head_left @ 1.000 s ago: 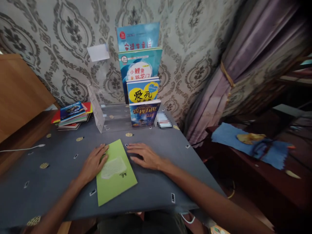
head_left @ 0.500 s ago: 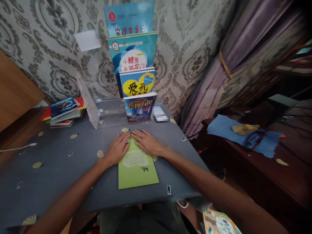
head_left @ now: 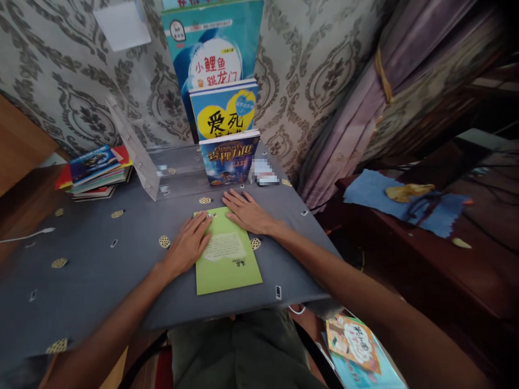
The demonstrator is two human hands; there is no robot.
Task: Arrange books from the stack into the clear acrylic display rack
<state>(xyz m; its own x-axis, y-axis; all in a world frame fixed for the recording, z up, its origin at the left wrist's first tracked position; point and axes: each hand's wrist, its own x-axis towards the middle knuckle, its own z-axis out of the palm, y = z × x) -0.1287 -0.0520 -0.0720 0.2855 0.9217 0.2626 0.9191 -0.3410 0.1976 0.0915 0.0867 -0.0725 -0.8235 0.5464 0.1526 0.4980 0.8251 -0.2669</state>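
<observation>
1. A grey patterned table [head_left: 109,292] spreads before me.
2. A green book [head_left: 229,270] lies flat near the edge closest to me.
3. A clear rack [head_left: 138,156] stands behind it, a blurred item [head_left: 264,172] at its right.
4. To my left: stacked books [head_left: 97,172] and a white cable [head_left: 30,236].

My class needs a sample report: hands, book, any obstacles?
Left hand open at left edge, right hand open at upper right corner. Green book flat on tabletop. Upright books beyond.
</observation>
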